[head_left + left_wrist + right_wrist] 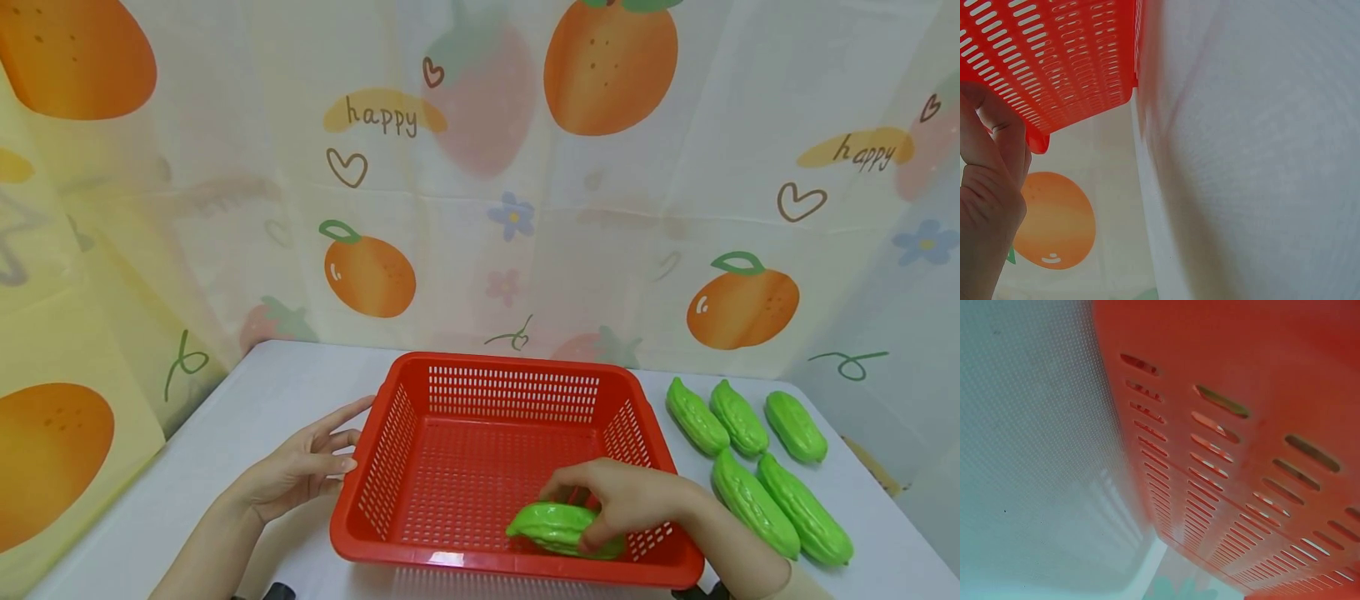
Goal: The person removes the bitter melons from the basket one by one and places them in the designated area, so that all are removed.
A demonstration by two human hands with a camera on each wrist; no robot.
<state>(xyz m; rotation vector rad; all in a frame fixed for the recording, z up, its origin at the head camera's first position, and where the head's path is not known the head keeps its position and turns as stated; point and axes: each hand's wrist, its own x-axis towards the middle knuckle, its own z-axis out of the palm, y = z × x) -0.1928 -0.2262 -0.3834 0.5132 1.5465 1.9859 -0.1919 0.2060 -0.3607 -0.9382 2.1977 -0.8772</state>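
Observation:
A red plastic basket [510, 433] with slotted walls stands on the white table. Inside its near right part, a glossy green toy bitter melon [551, 527] lies near the floor, and my right hand [618, 500] grips it from above, thumb on the near side. My left hand [303, 467] touches the basket's left side with spread fingers and thumb; the left wrist view shows the same hand [991, 162] against the outer wall [1072, 62]. In the right wrist view only the basket's outer wall [1241, 487] shows, and the right hand is out of sight.
Several more green bitter melons [753, 504] lie in two rows on the table, right of the basket. White cloth covers the tabletop [300, 375]. A fruit-patterned curtain [510, 267] hangs behind the table and at its sides.

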